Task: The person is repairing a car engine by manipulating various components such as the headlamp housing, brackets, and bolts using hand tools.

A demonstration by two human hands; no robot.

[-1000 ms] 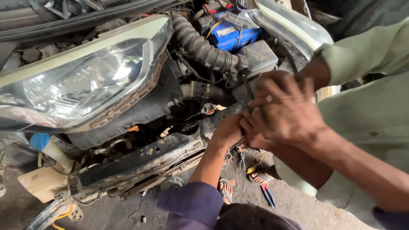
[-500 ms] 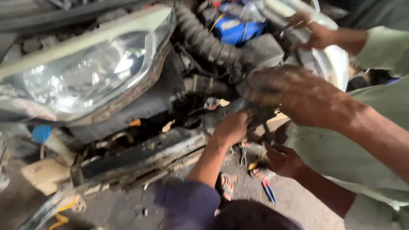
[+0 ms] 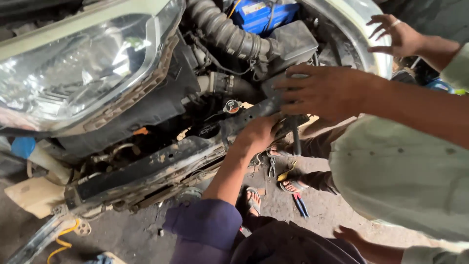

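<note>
Right hand point(image 3: 332, 90) spread flat on black air-box housing point(image 3: 293, 46), gripping nothing, left hand point(image 3: 396, 34) open-fingered by pale fender edge point(image 3: 361, 34), co-worker's hand point(image 3: 256, 134) clasping dirty front crossmember point(image 3: 161, 166) below headlamp point(image 3: 78, 63)

Greasy black metal crossmember point(image 3: 161, 164), running diagonally below the headlight, dusty, rust-flecked, upper end under the hands.

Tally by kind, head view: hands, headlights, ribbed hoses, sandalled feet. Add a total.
hands: 4
headlight: 1
ribbed hose: 1
sandalled feet: 2
Total: 8
</note>
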